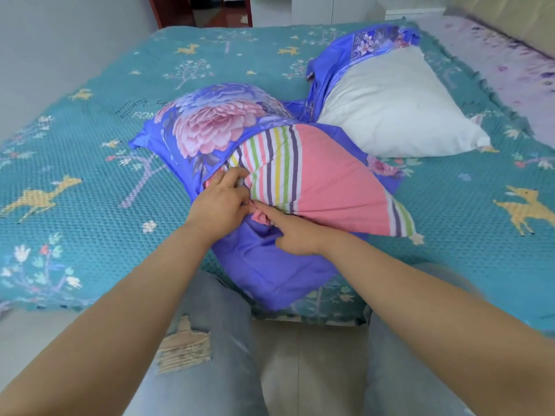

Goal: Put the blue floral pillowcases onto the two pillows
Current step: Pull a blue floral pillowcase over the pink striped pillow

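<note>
- The striped pillow [315, 181] is laid across the near edge of the bed [90, 163], within easy reach, its far end already inside the blue floral pillowcase [216, 121]
- The case's open hem is pinched by the left hand [219, 202], fingers curled on it, so the mouth can be drawn over
- The right hand [292, 232] is pressed on the pillow's corner with a straight forefinger, seemingly to tuck it in
- The white pillow [390, 106] is left behind, lying on the second pillowcase [354, 52], not yet covered

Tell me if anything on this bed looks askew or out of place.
Yes: the striped pillow sticks halfway out of its blue floral pillowcase, lying crooked, and the white pillow sits bare on top of the second pillowcase, which is crumpled beneath it.
</note>
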The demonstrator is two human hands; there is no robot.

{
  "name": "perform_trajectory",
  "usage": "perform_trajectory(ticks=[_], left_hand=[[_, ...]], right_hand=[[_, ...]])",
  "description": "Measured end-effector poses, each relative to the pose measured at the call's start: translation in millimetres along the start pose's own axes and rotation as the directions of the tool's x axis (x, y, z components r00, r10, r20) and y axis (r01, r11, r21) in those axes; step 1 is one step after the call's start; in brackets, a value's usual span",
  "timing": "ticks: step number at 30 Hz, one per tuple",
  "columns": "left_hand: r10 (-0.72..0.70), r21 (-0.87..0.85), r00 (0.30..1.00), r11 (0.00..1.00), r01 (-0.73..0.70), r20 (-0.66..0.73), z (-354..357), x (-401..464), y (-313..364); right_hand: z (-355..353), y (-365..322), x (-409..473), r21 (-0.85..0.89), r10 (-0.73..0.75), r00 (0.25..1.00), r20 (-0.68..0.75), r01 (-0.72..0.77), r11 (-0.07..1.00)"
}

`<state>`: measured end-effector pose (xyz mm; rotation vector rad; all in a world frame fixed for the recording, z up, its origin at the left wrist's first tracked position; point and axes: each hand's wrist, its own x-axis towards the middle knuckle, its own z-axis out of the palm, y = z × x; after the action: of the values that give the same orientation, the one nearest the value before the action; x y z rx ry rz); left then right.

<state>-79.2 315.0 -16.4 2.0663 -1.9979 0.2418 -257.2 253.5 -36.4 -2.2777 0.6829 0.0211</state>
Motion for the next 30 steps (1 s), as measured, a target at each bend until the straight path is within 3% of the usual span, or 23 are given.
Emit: perform_trajectory(ticks=[3,4,6,7,9,11,12,13,15,17,20,22,25,28,30], left_hand=[[-0.056,-0.014,0.998,0.998,0.056,-0.001,-3,0,10],[-0.089,-0.02,0.996,0.996,0.089,0.002,-6,-1,17],[-0.141,-0.02,0.99,0.99,0.141,0.018,-10,0,24],[-0.137,0.0,0.99,0.991,0.137,0.027,-14,-3,29],[-0.131,0.051,0.989,0.991,0.128,0.066,-23,-3,35],[-0.142,0.118,0.984,0.985,0.129,0.11,-31,-2,43],[-0.155,0.163,0.977,0.978,0.13,0.149,-33,1,48],[-0.176,0.21,0.962,0.969,0.132,0.207,-38,5,54],[-0.25,0.306,0.909,0.941,0.146,0.333,-51,17,67],[-0.247,0.38,0.917,0.918,0.117,0.314,-66,28,88],[-0.006,0.18,0.983,0.983,-0.027,0.183,-64,44,114],[0.006,0.152,0.981,0.988,-0.036,0.194,-50,50,120],[-0.131,-0.031,0.99,0.991,0.132,0.046,-42,62,100],[-0.262,-0.306,0.963,0.924,0.231,-0.065,-49,77,72],[-0.299,-0.408,0.953,0.876,0.256,-0.045,-51,84,57]], right_hand=[[-3,2,-40,0.024,0.052,0.974,-0.221,-0.048,0.999],[-9,-1,-60,-0.027,0.079,0.925,-0.372,-0.096,0.995],[-25,6,-82,-0.17,0.087,0.725,-0.683,-0.274,0.947],[-34,15,-94,-0.211,0.111,0.637,-0.763,-0.407,0.889],[-51,38,-105,0.0,0.407,0.56,-0.722,-0.588,0.809],[-61,51,-110,0.467,0.674,0.602,-0.428,-0.491,0.735],[-61,52,-108,0.647,0.693,0.65,-0.312,-0.389,0.656],[-60,49,-104,0.722,0.668,0.684,-0.291,-0.301,0.623],[-60,40,-87,0.638,0.596,0.685,-0.419,-0.245,0.73],[-68,25,-74,0.466,0.491,0.672,-0.555,-0.238,0.852],[-87,6,-61,0.315,0.34,0.691,-0.637,-0.17,0.934],[-100,-2,-56,0.243,0.271,0.693,-0.668,-0.141,0.96],[-114,-12,-47,0.356,0.208,0.69,-0.693,0.077,0.931],[-111,-14,-30,0.604,0.158,0.74,-0.654,0.384,0.699],[-102,0,-8,0.581,0.199,0.675,-0.711,0.403,0.707]])
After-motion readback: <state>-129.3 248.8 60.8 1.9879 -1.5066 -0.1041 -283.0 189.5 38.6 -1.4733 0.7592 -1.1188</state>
